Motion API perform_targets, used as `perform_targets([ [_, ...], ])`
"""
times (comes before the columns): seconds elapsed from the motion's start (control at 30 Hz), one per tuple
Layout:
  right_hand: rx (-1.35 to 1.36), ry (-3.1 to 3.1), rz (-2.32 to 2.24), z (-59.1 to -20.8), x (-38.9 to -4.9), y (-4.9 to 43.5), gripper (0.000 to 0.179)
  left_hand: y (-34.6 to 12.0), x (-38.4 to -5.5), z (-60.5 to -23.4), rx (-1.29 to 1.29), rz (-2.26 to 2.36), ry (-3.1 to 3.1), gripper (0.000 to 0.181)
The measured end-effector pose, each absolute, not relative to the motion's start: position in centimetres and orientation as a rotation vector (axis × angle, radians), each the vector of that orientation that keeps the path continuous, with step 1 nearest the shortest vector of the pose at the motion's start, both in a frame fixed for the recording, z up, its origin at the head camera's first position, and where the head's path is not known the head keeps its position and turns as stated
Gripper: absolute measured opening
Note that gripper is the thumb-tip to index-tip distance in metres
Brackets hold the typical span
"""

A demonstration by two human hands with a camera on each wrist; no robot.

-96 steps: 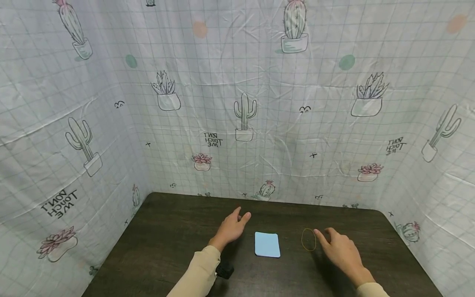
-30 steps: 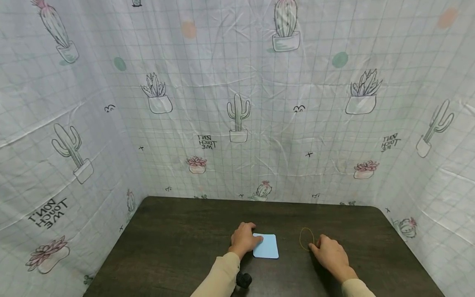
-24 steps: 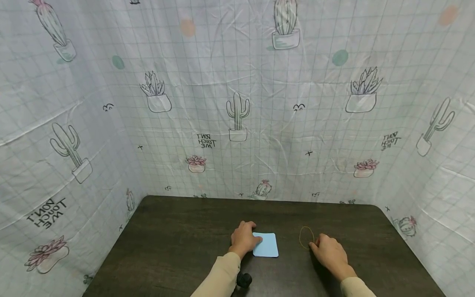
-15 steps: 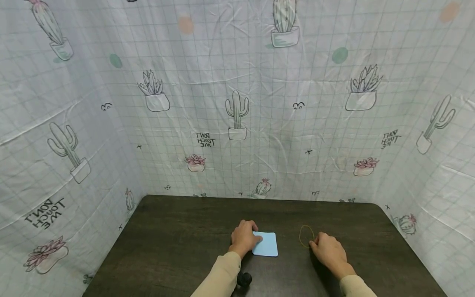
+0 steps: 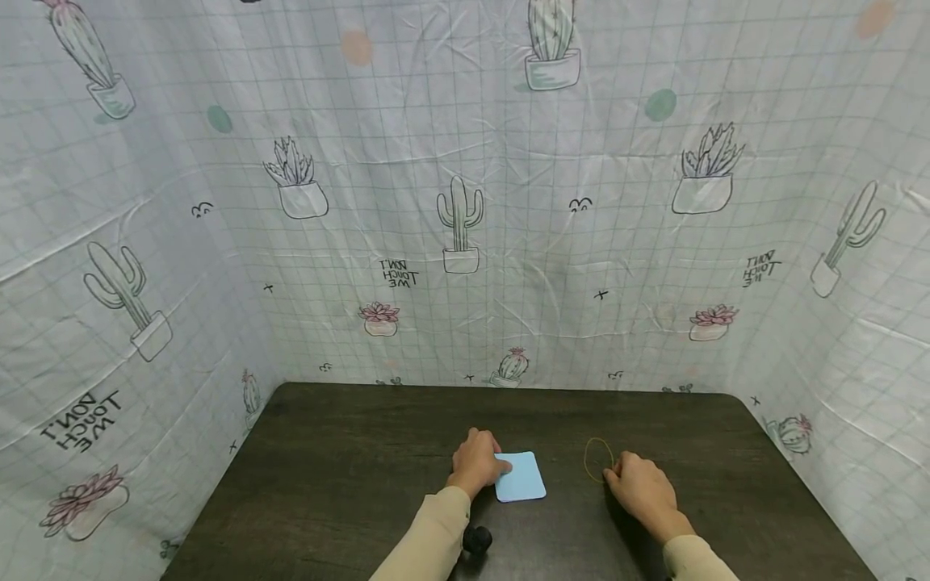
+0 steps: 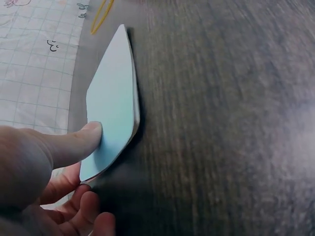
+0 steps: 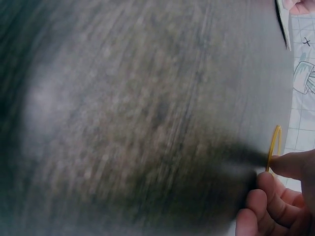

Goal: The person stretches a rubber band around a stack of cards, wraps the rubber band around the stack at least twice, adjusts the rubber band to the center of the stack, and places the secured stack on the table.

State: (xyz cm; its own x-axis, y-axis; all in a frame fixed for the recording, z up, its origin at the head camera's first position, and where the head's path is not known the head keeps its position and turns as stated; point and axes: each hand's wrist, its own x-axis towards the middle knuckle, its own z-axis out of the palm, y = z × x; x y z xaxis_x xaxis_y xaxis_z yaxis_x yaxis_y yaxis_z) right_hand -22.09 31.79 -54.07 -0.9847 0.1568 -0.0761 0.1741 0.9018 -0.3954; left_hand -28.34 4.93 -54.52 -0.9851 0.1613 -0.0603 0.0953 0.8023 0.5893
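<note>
A flat light blue square card (image 5: 521, 478) with rounded corners lies mid-table; its edge in the left wrist view shows some thickness, like a thin stack. My left hand (image 5: 475, 464) pinches its left side, the thumb (image 6: 81, 145) on top and fingers at the underside of the near corner. To the right is a thin yellow rubber band (image 5: 597, 461), lying as a loose oval. My right hand (image 5: 644, 488) pinches the near right part of the rubber band between thumb (image 7: 290, 164) and index finger, with the other fingers curled below.
The dark wooden table (image 5: 349, 468) has a white cactus-print cloth (image 5: 407, 242) around its back and sides. A small black device (image 5: 477, 540) shows beside my left sleeve (image 5: 432, 532).
My left hand has moved right onto the card and taken hold of it; the card has turned slightly since half a second ago. My right hand has closed on the rubber band.
</note>
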Motion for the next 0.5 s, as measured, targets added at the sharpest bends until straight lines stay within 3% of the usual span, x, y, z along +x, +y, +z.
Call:
perform_targets([
  [0.5,0.283,3.037,-0.636,-54.34,-22.00,31.79,0.026,4.70,-27.98,-53.74,0.208,0.998,2.796,0.026],
])
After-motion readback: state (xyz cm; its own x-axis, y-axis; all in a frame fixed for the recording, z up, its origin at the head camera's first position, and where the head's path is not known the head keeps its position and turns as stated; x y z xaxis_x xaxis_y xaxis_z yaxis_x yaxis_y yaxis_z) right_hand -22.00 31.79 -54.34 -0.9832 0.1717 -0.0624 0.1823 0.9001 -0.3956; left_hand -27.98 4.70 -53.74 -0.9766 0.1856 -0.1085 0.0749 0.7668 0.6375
